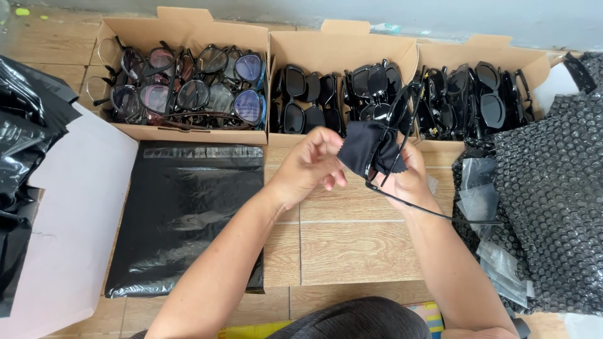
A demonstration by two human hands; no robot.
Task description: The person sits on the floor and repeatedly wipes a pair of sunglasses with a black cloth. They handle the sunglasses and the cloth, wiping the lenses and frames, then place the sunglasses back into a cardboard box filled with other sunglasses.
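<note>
black cloth pinched by left hand; right hand grips sunglasses.

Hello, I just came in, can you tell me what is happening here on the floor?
A person sits over a tiled floor and holds a pair of black glasses in the right hand. The left hand pinches a black cloth against the glasses. Behind the hands stand three open cardboard boxes: the left box has clear and tinted glasses, the middle box and the right box have dark ones. A black plastic mailer lies at the left, black bubble wrap at the right.
</note>
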